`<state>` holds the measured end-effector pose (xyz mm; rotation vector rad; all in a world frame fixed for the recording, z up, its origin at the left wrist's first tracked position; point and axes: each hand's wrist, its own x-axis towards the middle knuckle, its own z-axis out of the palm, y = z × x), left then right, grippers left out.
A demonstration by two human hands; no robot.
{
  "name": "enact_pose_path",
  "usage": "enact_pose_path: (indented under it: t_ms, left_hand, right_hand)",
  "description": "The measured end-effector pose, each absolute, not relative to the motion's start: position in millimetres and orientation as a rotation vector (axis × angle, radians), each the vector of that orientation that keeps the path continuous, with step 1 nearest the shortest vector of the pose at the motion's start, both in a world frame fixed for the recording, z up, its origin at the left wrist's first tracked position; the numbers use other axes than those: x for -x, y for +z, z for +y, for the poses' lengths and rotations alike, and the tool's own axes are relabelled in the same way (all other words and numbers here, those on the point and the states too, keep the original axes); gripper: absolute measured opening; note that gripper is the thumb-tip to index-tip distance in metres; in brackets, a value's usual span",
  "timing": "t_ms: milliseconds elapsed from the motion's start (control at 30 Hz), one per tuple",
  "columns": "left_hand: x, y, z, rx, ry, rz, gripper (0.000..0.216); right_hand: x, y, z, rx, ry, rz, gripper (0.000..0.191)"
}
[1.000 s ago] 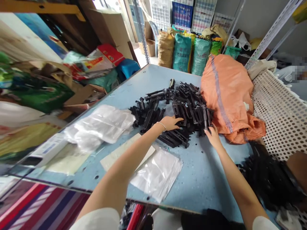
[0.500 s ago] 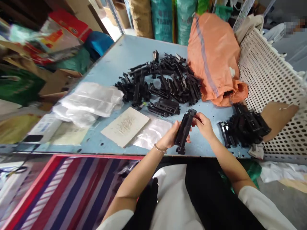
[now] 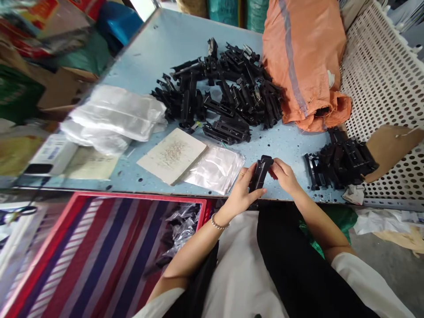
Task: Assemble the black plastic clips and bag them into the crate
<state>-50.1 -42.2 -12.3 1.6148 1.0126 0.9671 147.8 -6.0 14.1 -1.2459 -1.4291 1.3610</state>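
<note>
My left hand is wrapped around a long black plastic part, its thumb lying across the front. The part tilts slightly, its upper end leaning right, just above the table's front edge. At that upper end, my right hand has its fingers pinched together against the part's right side; whether they hold something small I cannot make out. Beyond my hands lies a large heap of similar black parts. A smaller pile of them sits to the right.
Clear plastic bags lie at the left, near a pale board with small bits on it. More flat bags are beside the board. An orange sack and a white perforated crate border the right. Below stands a red-rimmed bin.
The view has tipped downward, showing more of the bin with bagged items. My left hand has turned over the black part, its thumb now in front. The right hand stays at the upper end.
</note>
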Motion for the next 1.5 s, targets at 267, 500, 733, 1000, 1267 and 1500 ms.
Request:
enact_pose_path:
  t_ms: [267, 500, 733, 1000, 1267, 1500]
  left_hand:
    - [56, -15, -33, -1.697, 0.987, 0.985, 0.084]
    - [56, -12, -32, -1.763, 0.941, 0.939, 0.070]
    - [67, -2, -36, -1.872, 0.763, 0.964, 0.069]
    - [60, -11, -46, -2.155, 0.956, 0.984, 0.087]
    - [56, -3, -43, -2.275, 1.080, 0.852, 0.086]
    - [63, -5, -48, -2.218, 0.969, 0.789, 0.087]
  right_hand:
    - [-149, 24, 6, 0.958, 2.226, -0.950, 0.053]
    - [-147, 45, -11, 0.849, 2.338, -0.989, 0.049]
    - [-161, 49, -21, 1.433, 1.109, -1.903, 0.046]
    - [-151, 18, -35, 0.454, 2.622, -0.565, 0.053]
    - [-140, 13, -62, -0.283, 2.608, 0.037, 0.056]
    - [-156, 36, -54, 0.300, 2.708, -0.317, 0.045]
